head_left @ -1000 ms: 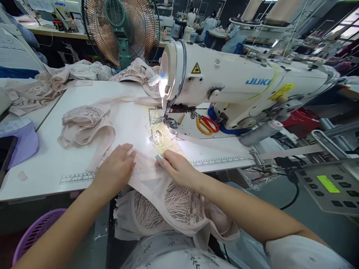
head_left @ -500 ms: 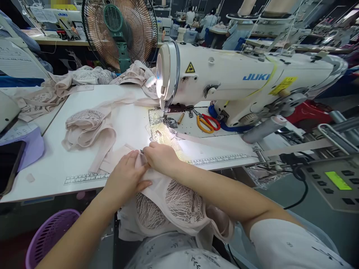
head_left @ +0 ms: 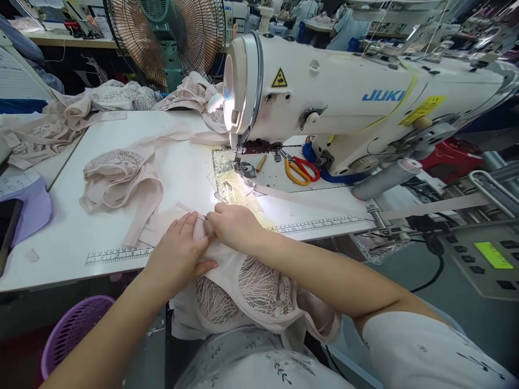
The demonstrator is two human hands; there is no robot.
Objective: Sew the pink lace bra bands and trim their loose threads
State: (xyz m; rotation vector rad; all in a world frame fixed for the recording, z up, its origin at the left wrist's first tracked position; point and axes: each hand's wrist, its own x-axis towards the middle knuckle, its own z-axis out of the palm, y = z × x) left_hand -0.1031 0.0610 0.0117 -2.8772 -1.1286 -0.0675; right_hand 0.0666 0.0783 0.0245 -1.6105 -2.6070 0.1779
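Two bare hands were close together at the near edge of a white table [head_left: 68, 227], which ran fwd & to the L of them. L hand [head_left: 178, 248] was clamped on the pale pink cloth of a lace bra [head_left: 265, 286], fingers bent over it; R hand [head_left: 233, 224] was curled tight just beside, on a small metal tool [head_left: 206, 218], mostly hidden. Bra ran from under both hands over the table edge, down to the lap. Ruler marks [head_left: 117, 256] showed along the edge on either side of the hands.

Beyond the hands, a bit R: sewing machine [head_left: 324, 97], lamp lit, scissors [head_left: 298, 170] w/ red & orange handles lying below its arm. Another bra [head_left: 117, 175] lay bunched fwd-L of L hand. Farther fwd: heaped bras [head_left: 121, 97], then a big fan [head_left: 198, 43]. Phone [head_left: 8, 229] & purple paper [head_left: 34, 208] sat far L. Room behind held more machines, plus a person in light blue [head_left: 349, 32].

Containers: purple basket [head_left: 77, 327] stood low, L of L forearm; contents couldn't be made out. Pale tub [head_left: 357, 351] was below R forearm, partly hidden, contents unclear. Clear plastic bag [head_left: 377, 246] hung R of R hand, by the table's edge; couldn't tell what was inside.
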